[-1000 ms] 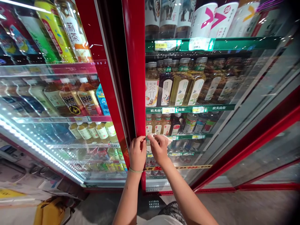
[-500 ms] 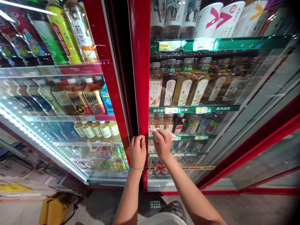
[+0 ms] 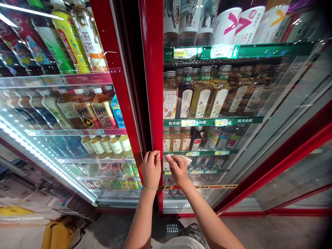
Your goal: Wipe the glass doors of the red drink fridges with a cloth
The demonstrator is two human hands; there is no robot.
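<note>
My right hand (image 3: 178, 169) is closed around a crumpled white cloth (image 3: 187, 160), held against or just in front of the glass door (image 3: 207, 159) of the right drinks fridge. Part of the cloth sticks out to the right of the knuckles. Beside it, my left hand (image 3: 151, 171) rests with curled fingers at the edge of the red door frame (image 3: 153, 86). Its fingertips bend over the frame, and the palm side is hidden. A thin band circles the left wrist.
Behind the glass stand rows of bottled drinks (image 3: 202, 100) on green-edged shelves. A second lit fridge with bottles (image 3: 98, 107) is on the left. A yellow and red strip (image 3: 207, 187) crosses the right door low down. A yellow bag (image 3: 57, 232) sits on the floor at lower left.
My right hand has moved down and slightly left along the glass with the cloth. The left hand stays at the door frame. The view has shifted slightly.
</note>
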